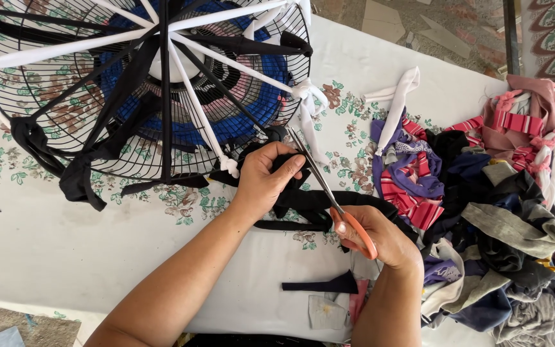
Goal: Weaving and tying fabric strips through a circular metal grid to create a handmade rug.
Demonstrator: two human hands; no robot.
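— Grip? 
— Left hand (261,182) clenches black fabric strip (309,202); right hand (374,234) grasps orange-handled scissors (329,193), blades at strip, frame centre.
— Surface? 
— Floral tablecloth (46,244); wire fan guard (142,83) upper left, scrap pile (509,212) right.

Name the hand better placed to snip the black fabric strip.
Right. The right hand grips the orange-handled scissors, blades at the black fabric strip; the left hand merely pinches the strip.

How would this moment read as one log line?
left hand: grips black fabric strip | right hand: orange-handled scissors at strip | wire fan guard beside
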